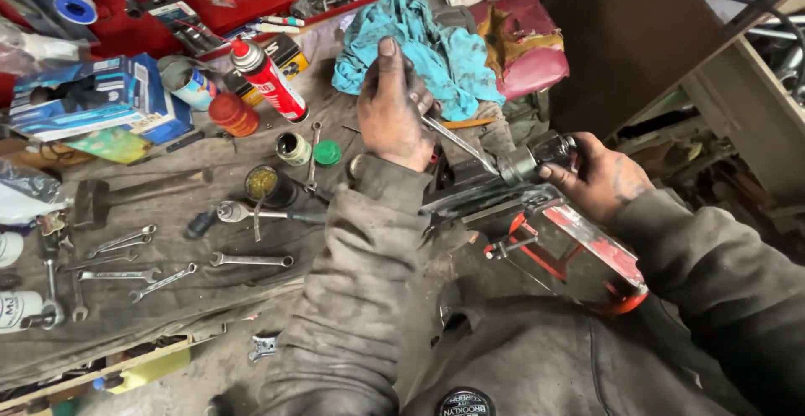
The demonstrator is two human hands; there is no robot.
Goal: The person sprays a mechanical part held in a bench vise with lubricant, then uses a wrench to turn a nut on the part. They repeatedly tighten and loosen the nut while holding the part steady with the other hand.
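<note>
The thin metal tool [457,141] is a long, slim steel rod, grey and shiny; it lies slanted, its upper end closed inside the dirty left hand [392,107], its lower end touching the metal part [537,158]; this metal part is a short grey cylinder with a darker, glossy end, lying almost level above a red and grey machine body [579,252]; the right hand [599,179] grips the cylinder from its far side.
</note>
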